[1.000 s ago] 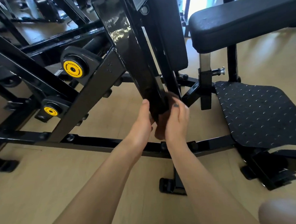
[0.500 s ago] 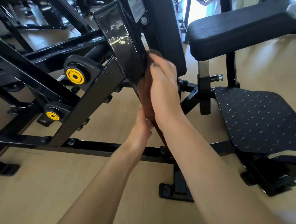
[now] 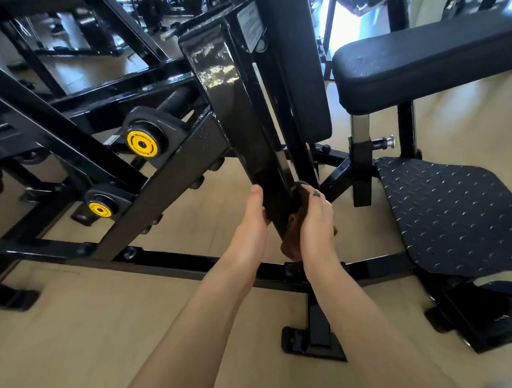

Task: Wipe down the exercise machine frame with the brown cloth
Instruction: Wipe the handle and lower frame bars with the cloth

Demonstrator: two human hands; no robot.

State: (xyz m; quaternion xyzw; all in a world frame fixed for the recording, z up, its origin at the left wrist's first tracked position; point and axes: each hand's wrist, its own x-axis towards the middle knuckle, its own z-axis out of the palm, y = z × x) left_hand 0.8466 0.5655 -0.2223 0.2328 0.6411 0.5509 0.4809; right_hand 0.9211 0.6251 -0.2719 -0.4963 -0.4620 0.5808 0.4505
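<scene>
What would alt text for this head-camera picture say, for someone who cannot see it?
A person's right hand presses a brown cloth against the lower end of a glossy black slanted steel beam of a gym machine, while the left hand steadies the beam's other side, above a pale wooden floor.

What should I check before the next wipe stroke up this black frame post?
1. Brown cloth against the frame post: ok, pressed on its right side near the lower end.
2. Right hand holding the cloth: ok, fingers curl over it.
3. Left hand steadying the post: ok, it rests on the post's left side.
4. Path up the post free: ok, glossy face bare up to its top.
5. Cloth bunching: cannot tell, mostly hidden by the hand.
6. Back pad beside the post: ok, the hands are apart from it.
</scene>
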